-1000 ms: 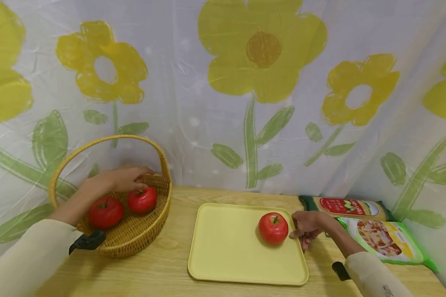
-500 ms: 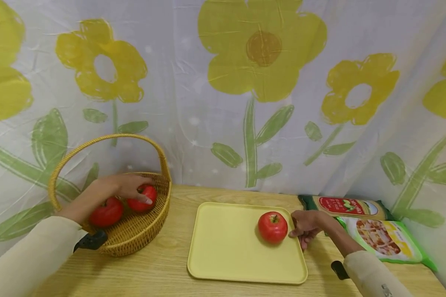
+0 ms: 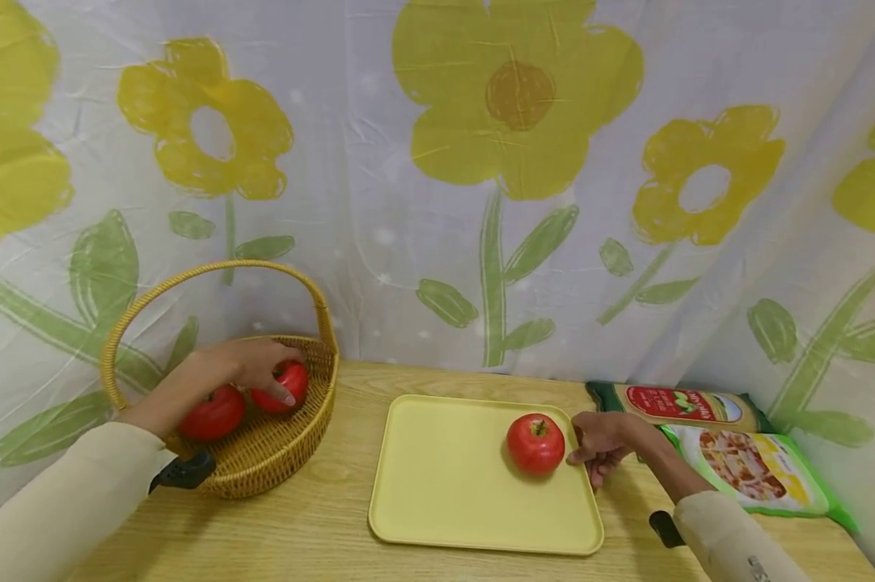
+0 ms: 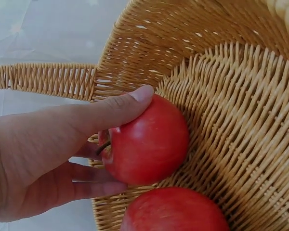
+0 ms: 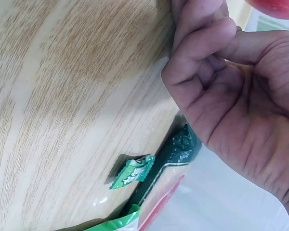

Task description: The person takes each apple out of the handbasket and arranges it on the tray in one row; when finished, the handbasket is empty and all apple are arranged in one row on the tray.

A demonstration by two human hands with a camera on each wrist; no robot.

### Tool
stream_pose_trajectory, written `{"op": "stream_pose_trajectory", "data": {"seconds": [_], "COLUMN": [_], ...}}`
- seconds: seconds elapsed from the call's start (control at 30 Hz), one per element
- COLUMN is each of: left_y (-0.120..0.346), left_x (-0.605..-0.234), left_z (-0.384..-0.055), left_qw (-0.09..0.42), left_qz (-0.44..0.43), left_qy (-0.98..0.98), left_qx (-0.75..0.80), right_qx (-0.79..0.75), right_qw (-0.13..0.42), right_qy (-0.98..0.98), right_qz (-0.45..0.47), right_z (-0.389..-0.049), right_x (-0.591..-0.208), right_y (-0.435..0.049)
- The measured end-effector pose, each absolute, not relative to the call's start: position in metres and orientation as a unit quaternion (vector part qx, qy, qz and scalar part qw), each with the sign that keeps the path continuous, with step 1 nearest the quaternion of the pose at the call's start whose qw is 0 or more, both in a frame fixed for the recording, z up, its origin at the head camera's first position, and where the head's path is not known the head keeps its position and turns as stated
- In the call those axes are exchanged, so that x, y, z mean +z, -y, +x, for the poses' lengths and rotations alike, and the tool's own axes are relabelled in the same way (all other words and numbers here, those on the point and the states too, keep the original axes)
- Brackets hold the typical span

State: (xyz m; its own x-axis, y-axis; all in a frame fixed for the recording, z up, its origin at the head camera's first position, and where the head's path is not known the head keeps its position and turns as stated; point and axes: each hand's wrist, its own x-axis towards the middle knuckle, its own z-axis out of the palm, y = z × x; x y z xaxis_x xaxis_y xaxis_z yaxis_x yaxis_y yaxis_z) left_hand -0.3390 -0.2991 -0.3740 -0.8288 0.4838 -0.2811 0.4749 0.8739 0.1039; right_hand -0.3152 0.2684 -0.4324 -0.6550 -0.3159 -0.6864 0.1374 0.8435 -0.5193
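In the head view, my left hand [image 3: 263, 365] reaches into a wicker basket [image 3: 277, 465] and grips the right-hand red apple [image 3: 289, 386]. The left wrist view shows the thumb across the top of this apple [image 4: 156, 142], with fingers behind it and its stem toward the palm. A second apple [image 3: 215, 414] lies beside it, partly hidden by my forearm. My right hand [image 3: 603, 444] holds the right edge of a pale yellow tray [image 3: 445, 485], its thumb at the rim and the other fingers curled. Another apple [image 3: 535, 444] sits on the tray near that thumb.
Behind the right hand lie a green-and-red packet [image 3: 688, 406] and a white-and-green food bag [image 3: 754, 473]. A small green wrapped sachet [image 5: 132, 171] shows in the right wrist view. The basket's tall handle [image 3: 208, 275] arches over the left forearm. A flowered curtain [image 3: 365, 202] hangs behind the table.
My left hand has moved slightly right and closed its thumb and fingers around the right-hand apple in the basket. The right hand and the tray stay put.
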Motion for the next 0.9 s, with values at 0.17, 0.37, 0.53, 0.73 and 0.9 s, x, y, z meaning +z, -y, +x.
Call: {"op": "stream_pose_trajectory", "data": {"seconds": [0.17,0.37,0.53,0.73,0.9], "left_y": [0.300,0.302,0.298,0.296,0.294], "left_x": [-0.374,-0.367,-0.355,-0.346,-0.338], "left_z": [-0.338,-0.334,-0.329,-0.326,-0.322], "left_qw": [0.147,0.146,0.145,0.135,0.136], "left_qz": [0.250,0.251,0.243,0.238,0.238], "left_qy": [-0.957,-0.956,-0.958,-0.961,-0.961], "left_qx": [0.018,0.043,0.046,0.030,0.019], "right_qx": [-0.281,-0.289,-0.292,-0.285,-0.289], "right_qw": [0.412,0.409,0.408,0.407,0.409], "right_qy": [-0.865,-0.864,-0.863,-0.866,-0.864], "right_qz": [-0.050,-0.050,-0.051,-0.053,-0.055], "right_z": [-0.314,-0.313,-0.312,-0.313,-0.313], "right_x": [-0.433,-0.434,-0.434,-0.431,-0.431], "right_y": [-0.268,-0.268,-0.270,-0.270,-0.270]}}
